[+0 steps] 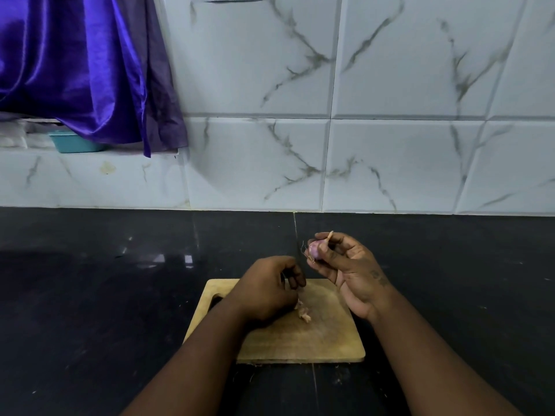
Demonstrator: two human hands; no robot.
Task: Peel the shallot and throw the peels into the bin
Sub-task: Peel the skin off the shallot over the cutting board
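On the rectangular pale wooden cutting board (300, 340), the left hand (270, 289) curls over papery pinkish peels (304, 314), its grip unclear. Beyond, above the black table (120, 280), the right hand (345, 265) pinches the partly peeled purple shallot (313, 250). Binning apparently remains; no bin shows.

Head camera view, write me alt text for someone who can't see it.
A person's right hand holds a partly peeled purple shallot near a wooden cutting board on a black counter. The left hand hovers, fingers curled, over a few peels on the board.
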